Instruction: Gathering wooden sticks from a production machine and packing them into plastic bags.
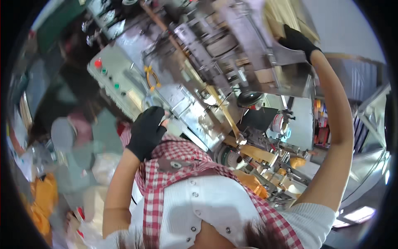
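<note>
Apparently midway through: reaching with the right hand (299, 42) to the pale yellow material (288, 12) at one o'clock, seemingly touching its edge with fingers half bent, too blurred to confirm a grip. Holding the left hand (147, 133) at nine o'clock, near the grey control box (120, 76), with fingers curled, impossible to tell around what. Judging by this view, no finished piece discernible, remainder impossible to gauge.
</note>
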Available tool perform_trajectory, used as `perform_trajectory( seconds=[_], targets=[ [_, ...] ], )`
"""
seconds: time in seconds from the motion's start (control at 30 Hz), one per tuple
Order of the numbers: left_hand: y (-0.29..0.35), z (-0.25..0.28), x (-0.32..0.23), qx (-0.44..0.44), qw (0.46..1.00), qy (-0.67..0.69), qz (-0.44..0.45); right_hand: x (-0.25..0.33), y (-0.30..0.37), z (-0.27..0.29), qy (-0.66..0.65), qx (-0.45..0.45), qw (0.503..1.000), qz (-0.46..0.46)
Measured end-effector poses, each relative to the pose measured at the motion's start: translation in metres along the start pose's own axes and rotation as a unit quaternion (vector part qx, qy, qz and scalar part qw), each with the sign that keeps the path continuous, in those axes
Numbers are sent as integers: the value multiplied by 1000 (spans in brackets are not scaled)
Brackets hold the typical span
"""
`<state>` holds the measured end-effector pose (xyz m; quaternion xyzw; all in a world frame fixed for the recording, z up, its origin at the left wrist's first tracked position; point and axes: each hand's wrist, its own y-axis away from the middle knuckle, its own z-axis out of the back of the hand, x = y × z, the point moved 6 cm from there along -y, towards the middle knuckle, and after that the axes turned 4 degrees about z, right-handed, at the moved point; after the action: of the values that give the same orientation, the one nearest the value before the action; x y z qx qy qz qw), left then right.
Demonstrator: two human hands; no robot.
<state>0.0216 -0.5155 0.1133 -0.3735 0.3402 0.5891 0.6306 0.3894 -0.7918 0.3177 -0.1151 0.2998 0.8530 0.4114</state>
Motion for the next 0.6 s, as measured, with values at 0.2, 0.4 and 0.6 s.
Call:
perform_trajectory(
  seconds=[0.2,0.4,0.6],
  targets=[
    [-80,76,-116,-118,973,-120,-160,46,49,45,-43,-135,988,68],
    [-214,120,-269,-108,860,-255,-429,75,36,37,-145,-76,986,16],
    [-357,46,-256,146,743,-501,-418,46,-21,2,-219,-137,955,-147]
  ],
)
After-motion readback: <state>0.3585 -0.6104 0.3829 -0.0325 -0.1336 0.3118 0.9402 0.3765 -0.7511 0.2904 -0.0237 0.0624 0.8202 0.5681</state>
